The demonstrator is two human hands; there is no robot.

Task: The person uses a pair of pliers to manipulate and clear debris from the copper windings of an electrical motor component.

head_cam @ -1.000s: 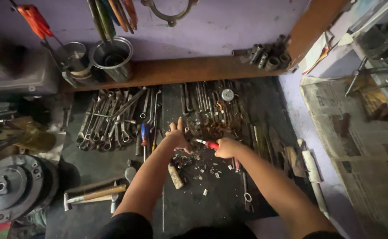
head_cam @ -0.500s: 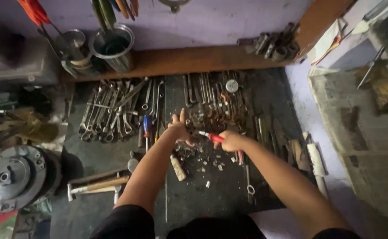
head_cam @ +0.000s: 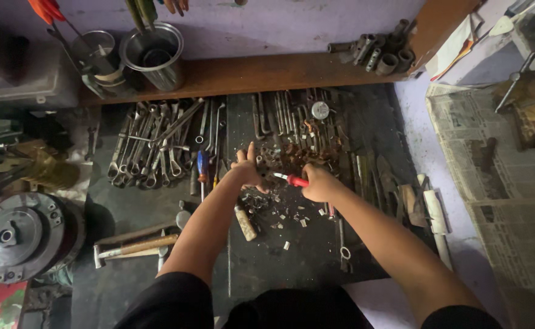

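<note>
My right hand (head_cam: 320,183) grips a red-handled screwdriver (head_cam: 292,179); my left hand (head_cam: 248,170) pinches a small part I cannot identify, mid-mat (head_cam: 292,268).

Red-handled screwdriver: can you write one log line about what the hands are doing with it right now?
right hand: grips red-handled screwdriver, tip toward left hand | left hand: holds small part, unclear | below: loose small parts on dark mat | wrenches left
</note>
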